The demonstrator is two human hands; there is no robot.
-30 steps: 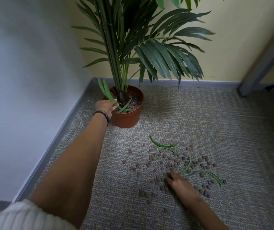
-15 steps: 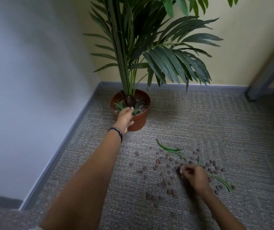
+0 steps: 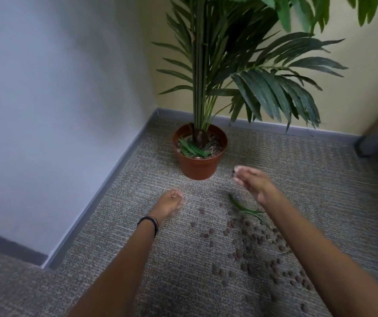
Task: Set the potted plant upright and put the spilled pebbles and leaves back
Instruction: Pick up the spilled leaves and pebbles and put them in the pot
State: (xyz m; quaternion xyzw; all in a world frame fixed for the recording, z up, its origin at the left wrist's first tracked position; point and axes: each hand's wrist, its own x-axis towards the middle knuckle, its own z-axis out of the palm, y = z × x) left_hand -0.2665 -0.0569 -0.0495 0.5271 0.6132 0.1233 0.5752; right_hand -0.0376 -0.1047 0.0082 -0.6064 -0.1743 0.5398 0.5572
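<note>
The smooth terracotta-coloured pot (image 3: 198, 167) stands upright on ribbed grey carpet (image 3: 302, 177), with round brown pebbles (image 3: 249, 239) and a slim leaf (image 3: 240, 205) scattered before it. The blurred right hand (image 3: 253, 184) seems to pinch a dark pebble (image 3: 233, 172) near the pot; I cannot tell the left hand (image 3: 168, 205)'s grip.

Light was dim and soft, the white wall (image 3: 46, 88) took a bluish cast, a faint shadow lay on the carpet (image 3: 275, 161) beside the pot (image 3: 198, 167), the right hand (image 3: 256, 184) was motion-blurred, and the wide lens bowed the skirting (image 3: 114, 171).
</note>
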